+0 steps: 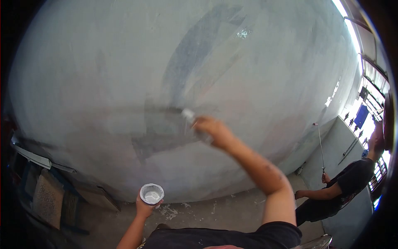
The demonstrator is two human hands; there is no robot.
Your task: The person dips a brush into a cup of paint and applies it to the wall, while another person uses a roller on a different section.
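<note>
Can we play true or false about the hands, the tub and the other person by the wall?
1. The left hand holds the tub. True.
2. The right hand is inside the tub. False: it holds a white-tipped tool up at the wall.
3. The other person wears a dark top. True.
4. Both of that person's hands are empty. False: one holds a long thin pole.
5. The wall has darker patches. True.

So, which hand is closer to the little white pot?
Left. Your left hand is holding the pot, and your right hand is away from it, higher up in front of the wall.
</note>
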